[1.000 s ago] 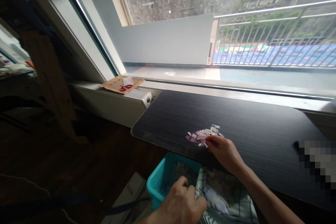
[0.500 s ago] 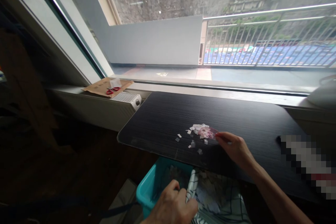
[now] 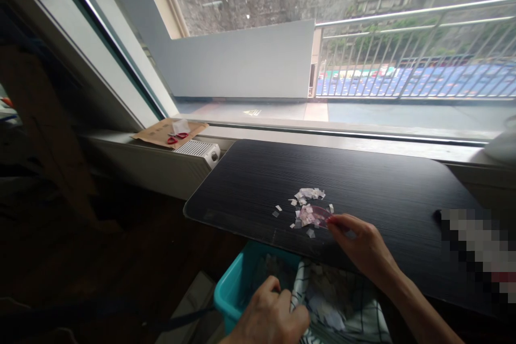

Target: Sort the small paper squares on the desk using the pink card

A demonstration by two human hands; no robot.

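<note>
My right hand (image 3: 358, 236) pinches the edge of a thin, see-through pink disc (image 3: 321, 214) held low over the black table. Under and around the disc lie small white and clear scraps (image 3: 309, 193), some seen through the pink. Below the table's front edge, my left hand (image 3: 268, 309) is closed on the rim of a white cloth bag (image 3: 298, 285) with dark checked lines. Paper-like scraps (image 3: 324, 301) fill part of the bag. Against it stands a turquoise bin (image 3: 234, 285), with more pale bits inside; my left hand partly covers both.
The black table (image 3: 258, 172) has rounded corners and stands against the window sill. On the left, red-handled scissors (image 3: 177, 137) lie on a brown envelope (image 3: 151, 133), above a white radiator (image 3: 201, 151). A blurred-out object (image 3: 479, 247) rests at the table's right.
The pink disc in my right hand has come nearer the table's front edge, drawing some scraps along and leaving others behind it. My left hand keeps its grip on the bag's rim.
</note>
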